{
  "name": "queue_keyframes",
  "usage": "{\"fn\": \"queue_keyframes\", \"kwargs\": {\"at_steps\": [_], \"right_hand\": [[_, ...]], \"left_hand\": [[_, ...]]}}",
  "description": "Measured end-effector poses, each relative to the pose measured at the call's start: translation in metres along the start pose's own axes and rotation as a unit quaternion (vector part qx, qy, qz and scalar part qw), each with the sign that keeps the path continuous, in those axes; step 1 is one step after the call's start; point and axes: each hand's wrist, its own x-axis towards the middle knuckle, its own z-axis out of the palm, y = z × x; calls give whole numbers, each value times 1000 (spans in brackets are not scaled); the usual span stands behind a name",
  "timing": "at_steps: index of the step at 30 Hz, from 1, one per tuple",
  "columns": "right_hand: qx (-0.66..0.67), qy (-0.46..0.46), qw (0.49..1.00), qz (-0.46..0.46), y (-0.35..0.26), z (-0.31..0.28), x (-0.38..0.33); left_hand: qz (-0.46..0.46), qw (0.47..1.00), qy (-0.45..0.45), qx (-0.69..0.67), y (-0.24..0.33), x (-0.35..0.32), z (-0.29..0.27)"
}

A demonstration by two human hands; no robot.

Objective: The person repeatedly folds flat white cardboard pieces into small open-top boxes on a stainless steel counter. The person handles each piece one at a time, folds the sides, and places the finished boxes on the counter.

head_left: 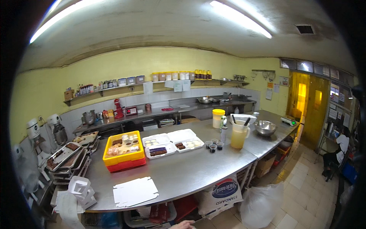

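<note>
One hand [182,225], seemingly the left, shows at the bottom of the view, below the near edge of the tabletop [187,173]; no second hand can be made out. It is cut off by the frame, so I cannot tell whether its fingers are spread, closed or holding anything. They point rightward. The flat white cardboard [135,191] lies up and to the left of them, well apart, on the tabletop beside its near edge, toward the near left corner. Its longer side runs roughly along that edge, slightly slanted. The white folded boxes [80,187] sit at that corner, farther left. Beneath the near edge, the printed sack [221,204] stands right of the fingers.
</note>
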Motion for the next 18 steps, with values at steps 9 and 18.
{"fn": "queue_keyframes", "kwargs": {"at_steps": [9, 18], "right_hand": [[-370, 263, 847, -277, -127, -27, 17], [-443, 71, 843, -297, -97, 26, -6]], "left_hand": [[195, 802, 230, 516, 51, -13, 29], [142, 778, 309, 528, -19, 28, 70]]}}
